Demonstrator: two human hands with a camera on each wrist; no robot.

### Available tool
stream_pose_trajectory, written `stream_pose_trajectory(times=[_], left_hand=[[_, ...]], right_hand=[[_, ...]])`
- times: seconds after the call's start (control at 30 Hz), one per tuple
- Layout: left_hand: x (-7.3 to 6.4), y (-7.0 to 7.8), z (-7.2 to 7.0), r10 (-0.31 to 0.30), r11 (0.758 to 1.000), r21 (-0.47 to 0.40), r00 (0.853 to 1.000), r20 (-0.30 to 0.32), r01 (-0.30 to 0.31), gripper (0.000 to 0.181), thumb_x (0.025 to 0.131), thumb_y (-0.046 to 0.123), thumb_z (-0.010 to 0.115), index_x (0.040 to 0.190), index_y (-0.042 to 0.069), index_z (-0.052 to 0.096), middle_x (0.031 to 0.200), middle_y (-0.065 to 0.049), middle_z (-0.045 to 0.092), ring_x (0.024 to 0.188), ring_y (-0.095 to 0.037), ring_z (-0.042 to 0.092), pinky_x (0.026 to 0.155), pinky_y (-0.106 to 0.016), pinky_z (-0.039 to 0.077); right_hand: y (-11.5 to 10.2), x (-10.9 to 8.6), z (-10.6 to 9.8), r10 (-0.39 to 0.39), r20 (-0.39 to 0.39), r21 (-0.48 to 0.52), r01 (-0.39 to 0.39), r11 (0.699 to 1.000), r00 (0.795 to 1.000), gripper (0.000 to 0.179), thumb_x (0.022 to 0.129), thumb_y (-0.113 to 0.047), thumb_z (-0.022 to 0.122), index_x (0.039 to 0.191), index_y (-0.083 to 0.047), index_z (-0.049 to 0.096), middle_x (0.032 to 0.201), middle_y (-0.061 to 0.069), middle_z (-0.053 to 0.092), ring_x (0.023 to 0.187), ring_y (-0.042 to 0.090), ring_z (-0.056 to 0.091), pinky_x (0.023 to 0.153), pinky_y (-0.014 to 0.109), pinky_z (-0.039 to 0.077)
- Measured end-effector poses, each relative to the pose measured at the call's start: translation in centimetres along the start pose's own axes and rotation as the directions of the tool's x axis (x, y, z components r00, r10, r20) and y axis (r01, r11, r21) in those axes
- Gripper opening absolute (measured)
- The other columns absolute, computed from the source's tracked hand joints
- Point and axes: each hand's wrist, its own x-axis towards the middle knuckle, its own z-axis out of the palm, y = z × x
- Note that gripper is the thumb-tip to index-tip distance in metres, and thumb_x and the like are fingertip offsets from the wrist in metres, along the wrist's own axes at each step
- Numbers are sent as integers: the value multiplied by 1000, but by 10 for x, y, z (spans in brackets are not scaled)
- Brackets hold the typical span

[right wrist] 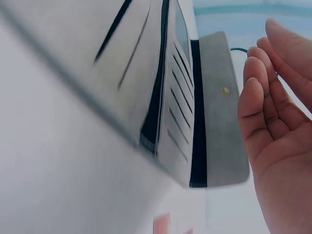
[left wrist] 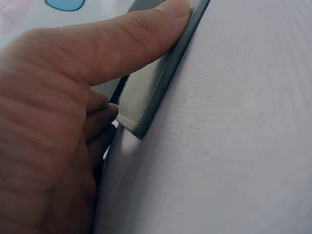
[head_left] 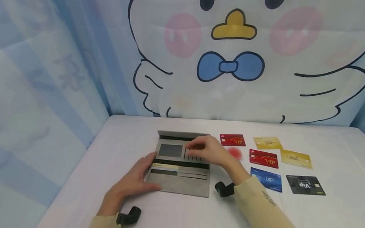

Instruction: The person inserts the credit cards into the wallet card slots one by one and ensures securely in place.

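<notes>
A grey wallet [head_left: 179, 185] lies unfolded on the table, its flap [head_left: 180, 134] raised at the far end. It has a dark window pocket [head_left: 170, 150], several card slots and black inner gaps. A pale yellow strip [head_left: 165, 166] shows above a dark band in the lower left part. My left hand [head_left: 137, 175] rests on the wallet's near left corner, thumb along the near edge, extended fingers against the left side. Over the upper right slots hovers my right hand [head_left: 210, 151], fingers loosely bent; the right wrist view shows nothing between thumb and fingertips.
Right of the wallet lie red VIP cards [head_left: 264, 158], yellow cards [head_left: 297, 159], a blue VIP card [head_left: 266, 179] and a black VIP card [head_left: 305, 185]. A white card with a red round mark [head_left: 234, 153] is partly behind the right hand. A printed curtain [head_left: 224, 96] hangs behind the table.
</notes>
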Motion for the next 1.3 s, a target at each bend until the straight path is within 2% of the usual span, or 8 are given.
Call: stream_pose_trajectory(times=[0.2, 0.43, 0.77, 0.97, 1.1, 1.3], left_hand=[[-2, 0, 0, 18, 1000, 6, 1000, -9, -18, 111, 76, 40, 87, 160, 3, 24, 164, -15, 26, 149, -37, 23, 120, -55, 20], [-2, -1, -2, 25, 1000, -9, 1000, -7, -25, 110, 77, 39, 87, 159, 2, 24, 163, -17, 27, 149, -39, 23, 119, -56, 19], [-2, -2, -4, 26, 1000, 6, 1000, -3, -26, 110, 77, 39, 87, 159, 1, 24, 163, -19, 26, 149, -40, 22, 119, -57, 19], [-2, -3, -2, 35, 999, -2, 999, -5, -35, 110, 77, 39, 87, 159, 1, 24, 163, -19, 26, 148, -40, 23, 119, -58, 20], [-1, -2, -2, 19, 1000, 2, 1000, 3, -19, 110, 77, 39, 86, 160, 2, 23, 163, -19, 25, 149, -40, 21, 119, -57, 18], [-1, -2, 0, 16, 1000, 0, 1000, 11, -16, 111, 77, 40, 86, 160, 2, 23, 164, -18, 24, 149, -40, 20, 120, -57, 17]], right_hand=[[6, -21, -17, 33, -34, 13, -33, 999, 999, 28, 92, -19, 77, 117, -7, 73, 109, 1, 70, 95, 20, 62, 84, 33, 56], [19, -41, -33, 72, -63, 13, -71, 997, 995, 30, 91, -19, 78, 117, -5, 73, 110, 7, 70, 95, 22, 62, 83, 29, 55], [31, -76, -59, 196, -89, -30, -199, 980, 977, 36, 91, -25, 78, 121, -7, 71, 112, 5, 69, 102, 24, 59, 89, 35, 54], [37, -100, -76, 199, -93, -68, -205, 976, 976, 39, 92, -26, 77, 124, -7, 69, 115, 5, 67, 101, 22, 58, 86, 25, 53], [45, -114, -85, 186, -94, -86, -194, 977, 978, 36, 91, -22, 78, 122, -4, 69, 109, 5, 67, 96, 22, 57, 81, 21, 53], [55, -135, -96, 268, -90, -108, -277, 955, 959, 40, 89, -22, 80, 122, -3, 68, 108, 6, 67, 94, 23, 58, 78, 21, 54]])
